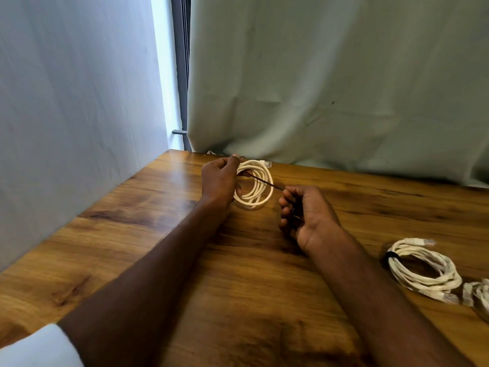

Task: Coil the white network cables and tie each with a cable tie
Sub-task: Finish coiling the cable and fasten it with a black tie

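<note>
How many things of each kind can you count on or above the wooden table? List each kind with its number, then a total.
White cable coils: 3 (held, tied, partly cut off at the edge)
Black cable ties: 2 (pulled, on tied coil)
Hands: 2 (left, right)
Total: 7

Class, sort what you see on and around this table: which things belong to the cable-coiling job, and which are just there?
Part of the job:
white cable coil, gripped by the left hand
black cable tie, pulled by the right hand
tied coil
another cable at the frame edge

Just there:
wooden table
curtain
wall
</note>
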Available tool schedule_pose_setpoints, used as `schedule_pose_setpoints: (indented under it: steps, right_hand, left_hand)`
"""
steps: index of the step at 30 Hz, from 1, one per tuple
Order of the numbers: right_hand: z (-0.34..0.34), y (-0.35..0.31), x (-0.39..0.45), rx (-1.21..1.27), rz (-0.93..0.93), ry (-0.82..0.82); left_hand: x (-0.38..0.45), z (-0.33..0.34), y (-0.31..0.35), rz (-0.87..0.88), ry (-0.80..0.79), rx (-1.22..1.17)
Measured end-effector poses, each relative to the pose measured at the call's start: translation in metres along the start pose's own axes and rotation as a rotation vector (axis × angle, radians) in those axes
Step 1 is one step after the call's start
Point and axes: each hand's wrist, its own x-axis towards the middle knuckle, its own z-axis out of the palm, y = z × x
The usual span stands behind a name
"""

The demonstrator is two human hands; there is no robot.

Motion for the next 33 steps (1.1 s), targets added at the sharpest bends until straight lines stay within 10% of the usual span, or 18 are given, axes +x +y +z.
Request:
schedule_pose_setpoints:
  steps: [12, 20, 26, 33]
  right_hand:
    - [0.009, 0.008, -0.001, -0.456, -0.323, 0.091]
    - [0.0, -0.002, 0.003, -0.122, 0.093, -0.144]
    - [0.008, 0.015, 0.013, -0.925, -0.738, 0.18]
    - [0.005, 0.013, 0.015, -0.934, -0.931, 0.127]
  left_hand:
    - [0.006, -0.003, -0.002, -0.091, 0.075, -0.074]
    - [0.001, -0.001, 0.002, -0.162, 0.041, -0.079]
    - [0.005, 0.002, -0.004, -0.047, 0.045, 0.032]
    - [0.005, 0.006, -0.009, 0.044, 0.064, 0.146]
